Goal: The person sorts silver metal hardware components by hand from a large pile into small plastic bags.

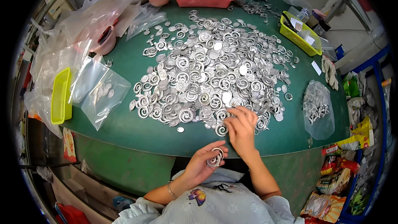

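Note:
A broad heap of silver-coloured metal spiral pieces [182, 76], mixed with flat oval metal discs [226, 97], covers the middle of the green table [124, 135]. My left hand [200, 162] is just off the table's near edge, its fingers curled round spiral metal pieces [214, 158]; they look stacked, and their number is hidden. My right hand [242, 129] reaches over the near side of the heap, thumb and forefinger apart, beside a spiral piece [222, 129]. Nothing shows between those fingertips. One small oval disc [180, 129] lies apart from the heap.
Clear plastic bags [103, 99] and a yellow-green basket [61, 95] are at the left. At the back stand pink tubs [203, 2]. Another yellow-green basket [300, 35], gloves [329, 72] and a bag of small metal parts [318, 110] sit at the right.

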{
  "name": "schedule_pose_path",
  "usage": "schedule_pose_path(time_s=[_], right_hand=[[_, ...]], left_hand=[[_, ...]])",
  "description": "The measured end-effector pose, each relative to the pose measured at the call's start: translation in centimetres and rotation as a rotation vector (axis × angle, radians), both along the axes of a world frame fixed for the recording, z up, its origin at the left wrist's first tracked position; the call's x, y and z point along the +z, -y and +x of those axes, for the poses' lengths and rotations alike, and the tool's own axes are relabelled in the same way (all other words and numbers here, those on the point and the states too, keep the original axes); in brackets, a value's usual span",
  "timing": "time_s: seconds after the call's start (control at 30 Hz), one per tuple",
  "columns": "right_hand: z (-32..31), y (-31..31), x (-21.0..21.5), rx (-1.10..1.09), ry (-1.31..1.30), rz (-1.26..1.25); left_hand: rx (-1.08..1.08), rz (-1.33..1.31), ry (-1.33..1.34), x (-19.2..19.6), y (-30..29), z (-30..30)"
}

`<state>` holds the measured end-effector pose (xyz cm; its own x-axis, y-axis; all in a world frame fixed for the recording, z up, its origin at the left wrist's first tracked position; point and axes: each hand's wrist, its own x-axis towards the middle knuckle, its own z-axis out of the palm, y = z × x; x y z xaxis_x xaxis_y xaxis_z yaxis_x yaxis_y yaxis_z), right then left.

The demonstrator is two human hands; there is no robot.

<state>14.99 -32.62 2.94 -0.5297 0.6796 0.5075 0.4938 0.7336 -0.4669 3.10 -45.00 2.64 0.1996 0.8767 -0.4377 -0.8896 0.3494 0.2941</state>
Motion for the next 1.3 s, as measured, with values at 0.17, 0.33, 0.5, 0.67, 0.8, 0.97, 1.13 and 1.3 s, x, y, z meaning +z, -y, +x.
schedule_pose_path(time_s=[0.17,0.33,0.5,0.67,0.8,0.97,1.13,1.3], right_hand=[[-0.4,0.4,1.2,-0.003,0.012,-0.072],[-0.4,-0.9,-0.8,0.03,0.115,0.087],[0.3,0.5,0.9,0.02,-0.192,-0.111],[1.3,1.1,2.5,0.36,-0.044,-0.285],[0.6,1.1,1.7,0.086,0.214,-0.102],[0.3,1.5,-0.5,0.042,0.235,-0.038],[1.0,1.5,-1.4,0.0,0.18,-0.047],[0.9,2.9,0.5,0.004,0.229,-0.124]], left_hand=[[0.001,-0.003,0.03,-0.5,0.0,-0.6],[-0.001,-0.036,0.057,0.6,-0.2,-0.1],[0.033,-0.096,0.068,1.5,-0.4,-0.2],[0.149,-0.077,0.121,0.9,-0.3,-0.6],[0.071,-0.013,0.074,-0.7,0.7,-0.9],[0.069,-0.076,-0.018,0.2,0.7,-0.6],[0.071,-0.106,-0.075,1.4,0.2,-0.6],[0.094,-0.114,-0.084,1.0,0.4,-0.6]])
